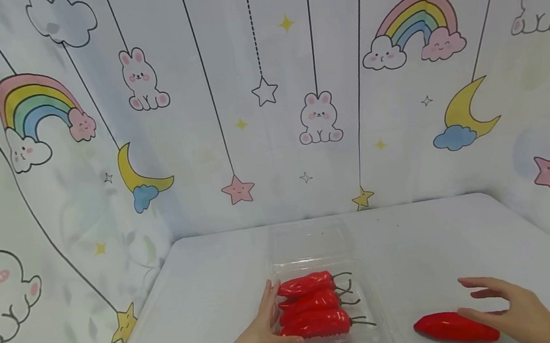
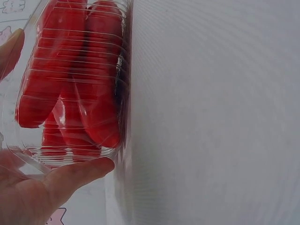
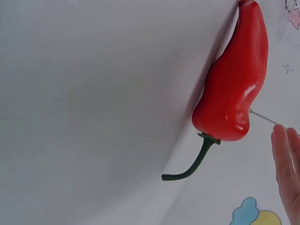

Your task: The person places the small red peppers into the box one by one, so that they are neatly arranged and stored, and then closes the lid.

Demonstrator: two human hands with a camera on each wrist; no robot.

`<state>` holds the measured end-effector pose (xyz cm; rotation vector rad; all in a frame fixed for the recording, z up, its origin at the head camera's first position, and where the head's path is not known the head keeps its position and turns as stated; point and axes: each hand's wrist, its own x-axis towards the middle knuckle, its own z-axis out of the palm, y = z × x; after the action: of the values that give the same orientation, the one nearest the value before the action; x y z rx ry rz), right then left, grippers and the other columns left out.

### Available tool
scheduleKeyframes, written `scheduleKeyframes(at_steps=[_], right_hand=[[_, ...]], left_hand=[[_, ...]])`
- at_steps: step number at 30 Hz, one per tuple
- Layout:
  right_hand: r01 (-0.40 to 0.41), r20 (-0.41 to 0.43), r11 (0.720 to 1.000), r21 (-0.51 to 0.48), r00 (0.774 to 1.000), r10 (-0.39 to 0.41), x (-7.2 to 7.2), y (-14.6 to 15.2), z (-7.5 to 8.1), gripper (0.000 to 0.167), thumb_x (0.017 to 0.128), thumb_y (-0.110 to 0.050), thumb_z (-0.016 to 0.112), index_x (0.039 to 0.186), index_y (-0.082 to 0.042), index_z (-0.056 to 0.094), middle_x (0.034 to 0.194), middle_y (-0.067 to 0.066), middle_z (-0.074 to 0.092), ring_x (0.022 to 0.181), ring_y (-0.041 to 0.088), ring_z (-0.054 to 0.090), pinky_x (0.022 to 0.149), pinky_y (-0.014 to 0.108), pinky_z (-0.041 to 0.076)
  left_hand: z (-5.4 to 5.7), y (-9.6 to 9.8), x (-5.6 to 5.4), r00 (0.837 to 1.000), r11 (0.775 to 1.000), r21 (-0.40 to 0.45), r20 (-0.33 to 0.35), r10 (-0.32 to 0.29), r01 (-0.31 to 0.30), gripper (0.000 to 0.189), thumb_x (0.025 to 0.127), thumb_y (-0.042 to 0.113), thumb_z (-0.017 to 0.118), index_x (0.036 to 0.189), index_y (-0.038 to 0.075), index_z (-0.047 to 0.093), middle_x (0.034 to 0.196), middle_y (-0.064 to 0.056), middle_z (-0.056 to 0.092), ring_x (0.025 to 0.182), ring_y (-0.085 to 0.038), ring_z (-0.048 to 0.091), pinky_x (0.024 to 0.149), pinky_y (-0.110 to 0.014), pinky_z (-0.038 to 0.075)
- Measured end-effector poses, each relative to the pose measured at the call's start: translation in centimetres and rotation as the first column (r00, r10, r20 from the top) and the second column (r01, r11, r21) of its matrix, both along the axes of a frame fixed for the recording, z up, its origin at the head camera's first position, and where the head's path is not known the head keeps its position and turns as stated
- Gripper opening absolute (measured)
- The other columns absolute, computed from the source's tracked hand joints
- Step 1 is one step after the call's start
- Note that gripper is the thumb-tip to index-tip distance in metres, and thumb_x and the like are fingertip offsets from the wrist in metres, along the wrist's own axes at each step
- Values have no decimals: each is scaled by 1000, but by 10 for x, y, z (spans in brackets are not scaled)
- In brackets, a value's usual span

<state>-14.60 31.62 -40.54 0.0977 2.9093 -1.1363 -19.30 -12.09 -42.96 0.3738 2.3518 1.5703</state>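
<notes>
Several red chili peppers [image 1: 315,322] with green stems lie side by side in a clear plastic box [image 1: 369,291], stems toward the right. My left hand [image 1: 260,331] holds the box at its left end, thumb along the near side and fingers at the far side. In the left wrist view the peppers [image 2: 70,61] show through the ribbed wall. To the right of the box, a single red chili pepper [image 1: 440,327] lies on the table. Over its stem end is my right hand [image 1: 515,308], fingers apart and holding nothing. The right wrist view shows that pepper [image 3: 234,89] whole, with fingers [image 3: 283,159] beside it.
The box's clear lid [image 1: 310,244] lies folded back behind it on the white table [image 1: 215,269]. A pale curtain [image 1: 272,149] printed with rabbits, stars and rainbows stands behind the table and along both sides.
</notes>
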Motion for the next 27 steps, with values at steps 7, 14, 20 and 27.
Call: scheduleKeyframes(at_steps=[7,14,20,27], right_hand=[[-20,47,998,64,999,17,-2,12,-5,74,76,-40,71,130,3,43,124,34,42,100,42,52,64,40,56],[-22,88,995,98,996,13,-4,16,-9,72,78,-39,69,129,6,43,122,35,43,93,37,56,63,42,55],[-25,132,995,96,991,12,-5,20,-13,73,78,-40,69,127,8,43,117,36,46,87,28,59,61,40,56],[-34,214,999,31,977,26,-7,25,-17,77,77,-39,70,128,9,39,115,36,45,85,21,58,63,40,56]], left_hand=[[0,0,0,1000,1000,-1,5,4,-4,114,64,31,82,148,19,5,151,-16,0,129,-47,22,92,-52,41],[0,0,1,1000,1000,-3,1,2,-2,113,65,30,81,148,18,5,151,-16,-2,129,-47,22,93,-53,40],[0,0,2,1000,1000,3,-3,0,0,112,66,29,81,148,18,4,151,-17,-3,130,-48,21,94,-54,38],[1,0,2,1000,1000,5,3,1,-1,113,66,30,81,148,19,5,151,-17,-1,129,-47,22,93,-53,40]])
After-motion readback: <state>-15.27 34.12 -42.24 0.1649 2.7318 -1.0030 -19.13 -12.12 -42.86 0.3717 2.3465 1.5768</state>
